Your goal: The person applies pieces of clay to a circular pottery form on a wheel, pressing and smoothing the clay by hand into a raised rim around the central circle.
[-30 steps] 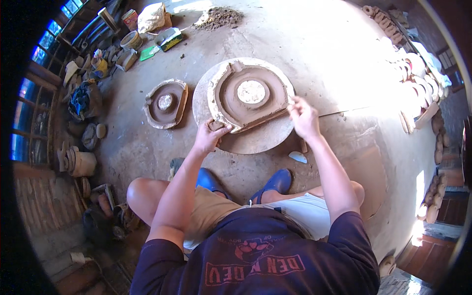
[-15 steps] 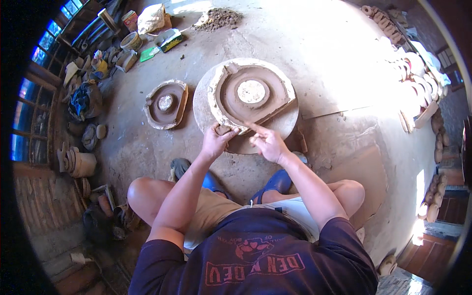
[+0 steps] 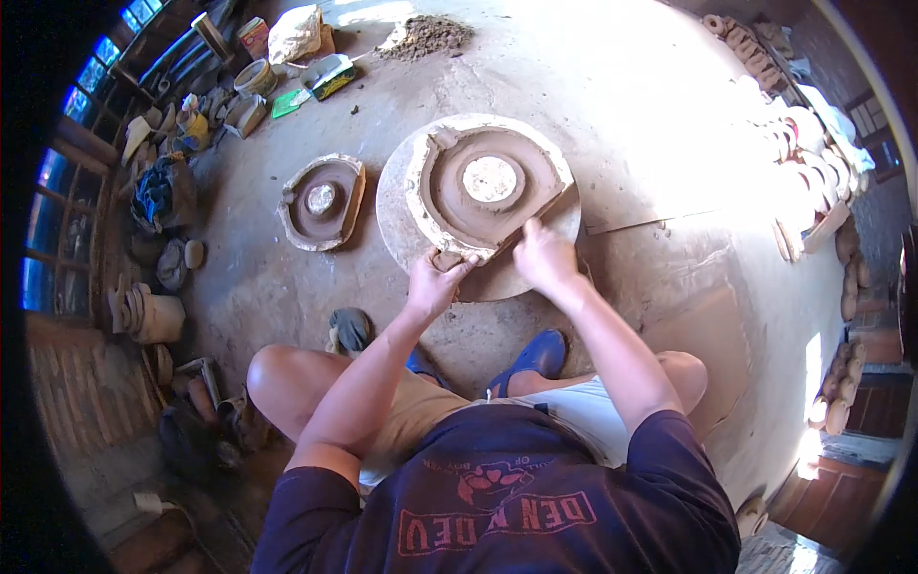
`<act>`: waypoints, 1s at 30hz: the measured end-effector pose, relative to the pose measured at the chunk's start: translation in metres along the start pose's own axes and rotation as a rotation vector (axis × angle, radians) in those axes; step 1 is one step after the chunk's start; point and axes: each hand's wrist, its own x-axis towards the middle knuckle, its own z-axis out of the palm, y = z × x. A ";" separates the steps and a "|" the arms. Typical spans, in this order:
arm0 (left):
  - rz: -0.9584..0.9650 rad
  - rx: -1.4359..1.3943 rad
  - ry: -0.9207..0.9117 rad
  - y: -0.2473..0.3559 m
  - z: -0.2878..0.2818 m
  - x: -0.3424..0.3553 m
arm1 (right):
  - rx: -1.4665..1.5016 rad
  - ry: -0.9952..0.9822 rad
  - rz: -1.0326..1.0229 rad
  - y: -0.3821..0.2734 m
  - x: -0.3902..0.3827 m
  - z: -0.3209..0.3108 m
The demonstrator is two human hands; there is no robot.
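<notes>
A round plaster mould lined with wet brown clay sits on a grey wheel disc in front of me. Its lining forms a ring-shaped channel around a pale round centre. One side of the mould is cut straight. At the near corner my left hand is closed on a small lump of clay, its thumb touching the mould's rim. My right hand is curled against the straight clay edge, and what its fingers hold, if anything, is hidden.
A smaller clay-lined mould lies on the floor to the left. Beside my left foot is a dark cloth. Tubs and boxes line the far left, near a clay heap. Stacked clay pieces stand at right.
My right hand has moved right along the straight edge, its pointing finger now curled in. The left hand has shifted slightly right and nearer, still at the mould's corner.
</notes>
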 end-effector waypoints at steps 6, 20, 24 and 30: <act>-0.008 0.013 -0.052 0.000 -0.020 0.004 | 0.339 -0.008 -0.102 -0.025 -0.032 -0.027; 0.057 -0.088 -0.099 0.001 -0.030 0.010 | 0.570 -0.228 -0.060 -0.060 -0.014 -0.030; -0.171 -0.080 -0.121 0.011 -0.021 0.000 | 0.939 -0.063 -0.032 -0.073 -0.024 -0.034; -0.423 -0.403 -0.311 0.040 0.011 -0.041 | 0.399 0.263 -0.337 -0.048 -0.072 -0.056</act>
